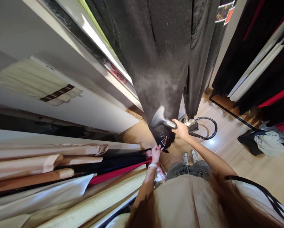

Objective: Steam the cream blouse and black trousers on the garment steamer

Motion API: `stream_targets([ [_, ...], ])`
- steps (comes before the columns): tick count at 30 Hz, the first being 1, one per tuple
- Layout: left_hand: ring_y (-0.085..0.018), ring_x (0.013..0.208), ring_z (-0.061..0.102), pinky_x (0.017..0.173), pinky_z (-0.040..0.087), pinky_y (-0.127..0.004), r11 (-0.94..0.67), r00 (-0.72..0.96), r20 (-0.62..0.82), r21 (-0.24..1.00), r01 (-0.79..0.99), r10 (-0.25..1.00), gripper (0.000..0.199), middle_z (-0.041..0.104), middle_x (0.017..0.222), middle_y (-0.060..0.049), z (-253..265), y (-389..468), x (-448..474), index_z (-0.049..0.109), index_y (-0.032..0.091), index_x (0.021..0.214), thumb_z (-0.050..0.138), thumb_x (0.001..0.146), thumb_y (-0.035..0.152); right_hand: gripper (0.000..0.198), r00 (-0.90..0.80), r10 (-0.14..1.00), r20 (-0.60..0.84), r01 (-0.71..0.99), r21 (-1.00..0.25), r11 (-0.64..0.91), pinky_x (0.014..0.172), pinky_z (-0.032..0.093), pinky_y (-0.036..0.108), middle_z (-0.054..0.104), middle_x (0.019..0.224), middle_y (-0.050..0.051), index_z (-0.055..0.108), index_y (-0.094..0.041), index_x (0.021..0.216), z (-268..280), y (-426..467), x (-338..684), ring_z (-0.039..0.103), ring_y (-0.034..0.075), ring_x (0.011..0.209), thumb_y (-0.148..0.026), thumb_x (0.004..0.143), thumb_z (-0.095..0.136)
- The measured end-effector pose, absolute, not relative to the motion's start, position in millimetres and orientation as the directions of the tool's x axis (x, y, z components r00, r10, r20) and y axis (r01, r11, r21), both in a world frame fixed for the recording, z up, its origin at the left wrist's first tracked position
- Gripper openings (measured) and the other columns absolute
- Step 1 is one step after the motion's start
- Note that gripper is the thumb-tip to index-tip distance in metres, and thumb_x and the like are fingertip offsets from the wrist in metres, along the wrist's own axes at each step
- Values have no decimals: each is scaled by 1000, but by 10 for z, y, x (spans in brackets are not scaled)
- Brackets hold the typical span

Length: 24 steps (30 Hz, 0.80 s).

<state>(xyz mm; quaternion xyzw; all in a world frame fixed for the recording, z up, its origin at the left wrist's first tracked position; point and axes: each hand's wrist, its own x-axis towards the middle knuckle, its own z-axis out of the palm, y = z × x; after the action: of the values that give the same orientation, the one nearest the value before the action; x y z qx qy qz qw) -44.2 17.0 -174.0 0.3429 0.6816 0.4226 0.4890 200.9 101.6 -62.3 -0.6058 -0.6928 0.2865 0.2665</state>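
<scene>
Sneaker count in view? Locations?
2. Left sneaker and right sneaker, side by side on the wood-look floor, below the black steamer hose in the picture. No others show; the hanging garments could hide more.

A pale plank floor (227, 164) bears light sneakers (194, 155) and a black object (248, 141).

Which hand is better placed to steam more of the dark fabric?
Probably the right hand: it grips the steamer, whose head is at the dark fabric. The left hand seems to pinch the fabric's lower end.
</scene>
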Motion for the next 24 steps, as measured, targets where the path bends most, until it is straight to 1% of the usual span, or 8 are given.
stream_targets([
  [3, -10, 58, 53, 85, 62, -41, 405, -314, -369, 913, 56, 875, 56, 40, 54, 8, -1722, 151, -489, 48, 18, 60, 83, 64, 62, 55, -161, 987, 7, 684, -720, 116, 88, 51, 35, 68, 127, 3, 57, -26, 130, -699, 1027, 1953, 64, 25, 110, -16, 78, 70],
  [6, -12, 60, 58, 78, 63, -38, 417, -339, -372, 906, 69, 864, 51, 45, 55, 6, -1691, 117, -517, 53, 17, 63, 83, 67, 58, 55, -162, 987, -4, 684, -721, 110, 90, 50, 36, 66, 130, 4, 55, -26, 131, -764, 1025, 1926, 61, 25, 115, -17, 79, 69],
  [9, -14, 63, 63, 72, 62, -34, 437, -354, -383, 896, 83, 853, 45, 52, 60, 3, -1651, 79, -526, 58, 15, 69, 80, 74, 54, 52, -170, 985, -19, 684, -722, 104, 88, 50, 35, 68, 125, 3, 57, -26, 128, -814, 1025, 1937, 62, 25, 113, -16, 78, 70],
  [13, -14, 72, 66, 69, 60, -30, 472, -359, -410, 876, 101, 838, 31, 64, 80, -2, -1585, 28, -517, 65, 12, 91, 70, 91, 43, 51, -112, 993, -39, 689, -723, 49, 87, 50, 35, 67, 124, 6, 55, -24, 129, -884, 1038, 1977, 63, 25, 111, -18, 81, 67],
  [16, -18, 90, 67, 77, 60, -35, 489, -360, -424, 865, 111, 831, 30, 67, 108, -7, -1531, -34, -495, 64, 14, 115, 63, 97, 38, 51, -92, 994, -60, 693, -721, 21, 86, 51, 35, 67, 123, 8, 55, -24, 129, -958, 1042, 2013, 64, 25, 108, -19, 80, 68],
  [18, -22, 102, 66, 85, 59, -41, 495, -363, -428, 861, 115, 828, 35, 64, 122, -10, -1497, -85, -475, 62, 16, 124, 62, 97, 38, 51, -91, 993, -69, 695, -719, 14, 87, 50, 35, 67, 123, 6, 56, -25, 127, -1014, 1040, 2044, 64, 25, 108, -18, 79, 69],
  [21, -25, 109, 64, 91, 57, -45, 501, -368, -430, 857, 120, 824, 38, 62, 128, -11, -1461, -150, -446, 61, 17, 128, 62, 97, 39, 52, -88, 993, -76, 692, -722, 6, 86, 50, 34, 67, 125, 6, 55, -24, 129, -1092, 1034, 2091, 64, 24, 109, -20, 80, 68],
  [24, -25, 110, 63, 91, 57, -43, 505, -371, -432, 854, 125, 822, 32, 63, 128, -11, -1449, -167, -423, 64, 20, 124, 61, 97, 39, 48, -107, 991, -80, 684, -729, 15, 83, 49, 31, 67, 123, 4, 57, -25, 125, -1161, 1022, 2121, 64, 23, 107, -19, 79, 69],
])
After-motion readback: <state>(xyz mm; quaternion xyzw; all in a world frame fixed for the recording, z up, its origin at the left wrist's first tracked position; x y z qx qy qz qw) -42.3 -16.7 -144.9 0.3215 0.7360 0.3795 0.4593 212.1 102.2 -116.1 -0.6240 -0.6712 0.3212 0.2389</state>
